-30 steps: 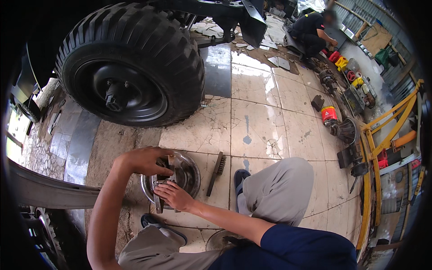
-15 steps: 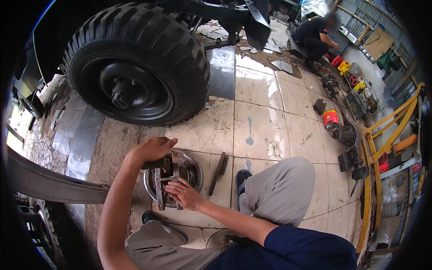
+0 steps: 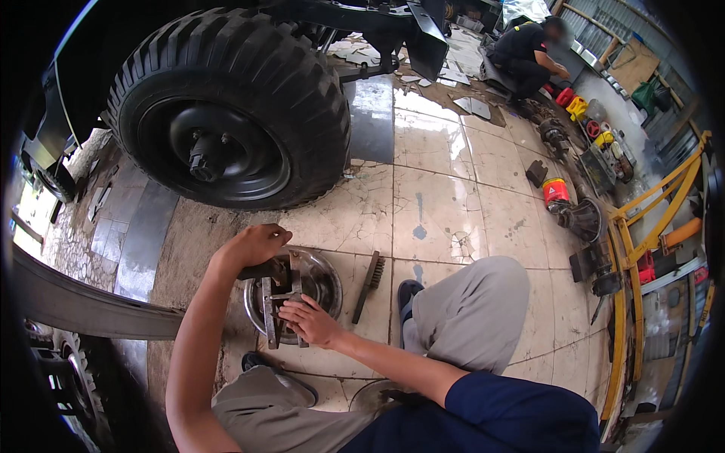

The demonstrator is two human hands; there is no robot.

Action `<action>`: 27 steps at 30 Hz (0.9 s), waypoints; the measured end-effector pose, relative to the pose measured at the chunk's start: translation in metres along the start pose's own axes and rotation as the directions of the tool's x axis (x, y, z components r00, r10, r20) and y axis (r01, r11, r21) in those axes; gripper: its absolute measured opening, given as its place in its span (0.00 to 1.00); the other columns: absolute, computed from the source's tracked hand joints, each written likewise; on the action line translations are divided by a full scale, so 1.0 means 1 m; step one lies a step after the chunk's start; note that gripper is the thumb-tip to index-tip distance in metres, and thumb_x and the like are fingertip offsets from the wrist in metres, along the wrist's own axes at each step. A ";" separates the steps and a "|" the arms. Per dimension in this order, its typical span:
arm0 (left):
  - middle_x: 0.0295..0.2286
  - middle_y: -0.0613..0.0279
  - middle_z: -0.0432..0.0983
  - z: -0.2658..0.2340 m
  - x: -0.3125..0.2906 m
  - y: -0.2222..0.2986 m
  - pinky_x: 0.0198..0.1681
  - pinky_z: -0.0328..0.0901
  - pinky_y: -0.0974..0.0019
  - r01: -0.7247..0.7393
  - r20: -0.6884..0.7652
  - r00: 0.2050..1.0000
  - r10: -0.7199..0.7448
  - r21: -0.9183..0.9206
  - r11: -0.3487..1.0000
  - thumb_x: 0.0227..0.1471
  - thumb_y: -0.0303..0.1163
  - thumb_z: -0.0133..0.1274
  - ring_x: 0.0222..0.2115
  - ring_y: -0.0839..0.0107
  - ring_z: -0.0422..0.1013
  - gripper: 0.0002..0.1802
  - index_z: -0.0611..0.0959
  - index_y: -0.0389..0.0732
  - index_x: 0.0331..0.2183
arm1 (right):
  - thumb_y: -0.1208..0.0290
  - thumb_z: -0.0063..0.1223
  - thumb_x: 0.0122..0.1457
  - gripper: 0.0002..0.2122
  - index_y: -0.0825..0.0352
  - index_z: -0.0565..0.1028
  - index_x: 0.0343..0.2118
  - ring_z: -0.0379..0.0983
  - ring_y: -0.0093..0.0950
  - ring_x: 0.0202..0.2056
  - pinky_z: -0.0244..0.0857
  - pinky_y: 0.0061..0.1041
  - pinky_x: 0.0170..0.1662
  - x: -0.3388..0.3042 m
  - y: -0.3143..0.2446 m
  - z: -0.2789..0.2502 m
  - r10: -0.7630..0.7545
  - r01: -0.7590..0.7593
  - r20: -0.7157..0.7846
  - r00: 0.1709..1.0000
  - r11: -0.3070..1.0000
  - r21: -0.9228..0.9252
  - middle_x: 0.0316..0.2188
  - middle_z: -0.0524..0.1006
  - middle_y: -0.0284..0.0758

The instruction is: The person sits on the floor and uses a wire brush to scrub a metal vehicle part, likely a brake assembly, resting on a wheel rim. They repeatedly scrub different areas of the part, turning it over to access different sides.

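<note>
A metal assembly with two parallel steel bars (image 3: pixel 269 311) stands in a round, shiny metal basin (image 3: pixel 330 281) on the floor between my feet. My left hand (image 3: pixel 255 246) is closed over a dark, rounded metal part (image 3: pixel 260 269) at the assembly's far left side; its fingertips are hidden. From the right, my right hand (image 3: pixel 311 321) holds the nearer part of the assembly, its fingers laid across the right bar and its thumb hard to see. A wire brush (image 3: pixel 368 285) lies on the tiles just right of the basin.
A large treaded wheel (image 3: pixel 234 113) of a vehicle stands ahead on the left. A curved metal beam (image 3: pixel 91 298) reaches in from the left. Along the right are a red can (image 3: pixel 556 193), machine parts (image 3: pixel 583 220) and a yellow frame (image 3: pixel 630 302). Another person (image 3: pixel 521 57) crouches far right.
Both hands stay on the metal assembly in nearly the same places. The left hand appears slightly more curled, and the whole view has shifted a little.
</note>
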State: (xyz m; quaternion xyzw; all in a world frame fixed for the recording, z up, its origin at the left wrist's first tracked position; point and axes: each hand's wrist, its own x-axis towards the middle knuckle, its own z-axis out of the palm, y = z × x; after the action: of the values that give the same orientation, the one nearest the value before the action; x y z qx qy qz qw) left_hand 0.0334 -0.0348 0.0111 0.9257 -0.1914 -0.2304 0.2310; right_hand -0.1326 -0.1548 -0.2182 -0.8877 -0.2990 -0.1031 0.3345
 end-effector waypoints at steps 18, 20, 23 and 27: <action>0.43 0.49 0.80 0.005 0.004 0.004 0.52 0.66 0.57 -0.033 -0.065 0.997 0.032 -0.025 0.999 0.58 0.46 0.49 0.46 0.51 0.75 0.23 0.83 0.42 0.46 | 0.63 0.46 0.66 0.19 0.62 0.71 0.58 0.56 0.26 0.66 0.39 0.39 0.71 -0.012 0.029 -0.012 -0.118 0.119 0.025 0.993 0.991 -0.061 0.60 0.69 0.31; 0.45 0.49 0.79 0.005 -0.003 -0.003 0.53 0.66 0.57 -0.069 -0.064 0.996 0.068 -0.008 0.998 0.58 0.47 0.49 0.48 0.52 0.74 0.23 0.83 0.42 0.47 | 0.62 0.47 0.65 0.21 0.62 0.69 0.59 0.55 0.27 0.67 0.38 0.39 0.71 -0.013 0.021 -0.012 -0.161 0.164 0.044 0.986 0.981 -0.098 0.61 0.67 0.32; 0.47 0.50 0.78 0.010 0.016 -0.021 0.56 0.64 0.58 -0.183 -0.046 0.982 0.184 0.023 0.983 0.60 0.48 0.47 0.52 0.53 0.71 0.24 0.82 0.42 0.48 | 0.61 0.51 0.61 0.25 0.62 0.67 0.61 0.53 0.28 0.68 0.38 0.40 0.71 -0.014 0.031 -0.020 -0.225 0.246 0.165 0.960 0.961 -0.123 0.63 0.65 0.35; 0.46 0.46 0.78 0.001 0.006 -0.014 0.55 0.65 0.55 -0.226 0.041 0.974 0.222 0.183 0.957 0.60 0.51 0.46 0.50 0.48 0.72 0.26 0.81 0.44 0.50 | 0.66 0.50 0.62 0.22 0.62 0.69 0.60 0.58 0.29 0.65 0.45 0.38 0.69 -0.002 0.020 -0.028 -0.139 0.156 0.130 0.982 0.979 -0.133 0.61 0.68 0.33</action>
State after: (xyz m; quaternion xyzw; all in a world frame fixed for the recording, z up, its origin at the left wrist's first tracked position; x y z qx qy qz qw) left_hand 0.0415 -0.0268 0.0010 0.9133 -0.3179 -0.1930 0.1659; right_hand -0.1216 -0.1859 -0.2088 -0.8894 -0.3754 -0.0953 0.2430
